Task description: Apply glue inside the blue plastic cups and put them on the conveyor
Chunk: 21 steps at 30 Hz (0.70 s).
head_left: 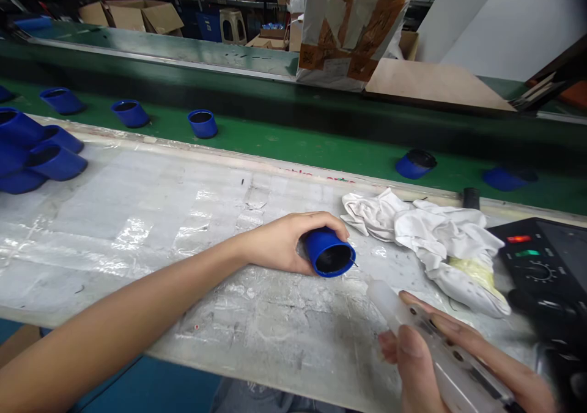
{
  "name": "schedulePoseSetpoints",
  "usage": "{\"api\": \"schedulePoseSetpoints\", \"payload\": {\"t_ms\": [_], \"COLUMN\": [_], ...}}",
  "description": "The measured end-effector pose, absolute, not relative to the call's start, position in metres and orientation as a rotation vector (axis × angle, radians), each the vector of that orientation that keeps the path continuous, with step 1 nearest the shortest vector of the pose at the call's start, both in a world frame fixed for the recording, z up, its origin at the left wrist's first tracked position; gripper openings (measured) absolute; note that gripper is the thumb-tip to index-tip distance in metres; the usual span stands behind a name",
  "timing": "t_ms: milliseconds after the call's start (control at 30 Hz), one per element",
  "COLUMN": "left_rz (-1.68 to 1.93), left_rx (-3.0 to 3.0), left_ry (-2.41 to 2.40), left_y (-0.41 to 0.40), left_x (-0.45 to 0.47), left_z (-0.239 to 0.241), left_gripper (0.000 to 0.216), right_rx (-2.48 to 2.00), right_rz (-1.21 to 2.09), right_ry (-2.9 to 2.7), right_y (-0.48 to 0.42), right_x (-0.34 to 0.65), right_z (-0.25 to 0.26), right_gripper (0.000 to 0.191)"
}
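Observation:
My left hand [298,241] is wrapped round a blue cylindrical cup [321,245] with a dark inside, fingers over its far side and thumb on the near side. The cup lies tilted on the bench, its open end facing me. At lower right, my right hand [426,358] grips a whitish translucent hand tool [431,339] with dark round spots along its body. The tool's narrow front end points up and left at the cup, a short gap away. What kind of tool it is, I cannot tell.
Blue cups [203,123] stand along a green conveyor belt [275,147] behind the bench. More blue cups [57,161] are piled at the left. White crumpled cloths [431,229] and a black control box [541,254] with lit displays lie at right. A taped carton [346,37] stands beyond.

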<state>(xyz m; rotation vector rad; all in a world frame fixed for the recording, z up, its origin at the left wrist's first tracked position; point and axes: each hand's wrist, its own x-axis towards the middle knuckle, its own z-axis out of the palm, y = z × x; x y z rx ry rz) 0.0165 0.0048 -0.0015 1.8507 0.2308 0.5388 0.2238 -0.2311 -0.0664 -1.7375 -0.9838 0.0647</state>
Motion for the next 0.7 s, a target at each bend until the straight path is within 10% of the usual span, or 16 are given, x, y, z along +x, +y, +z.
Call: {"api": "schedulePoseSetpoints", "payload": {"t_ms": [700], "left_rz": [0.542], "left_rx": [1.847], "left_ry": [0.243], "left_y": [0.005], "left_x": [0.016], "left_z": [0.000], "left_gripper": [0.045], "right_rx": [-1.822], "right_rz": [0.206], "right_ry": [-0.996], "right_y": [-0.233], "right_x": [0.198], "right_z": [-0.040], "right_gripper": [0.042]}}
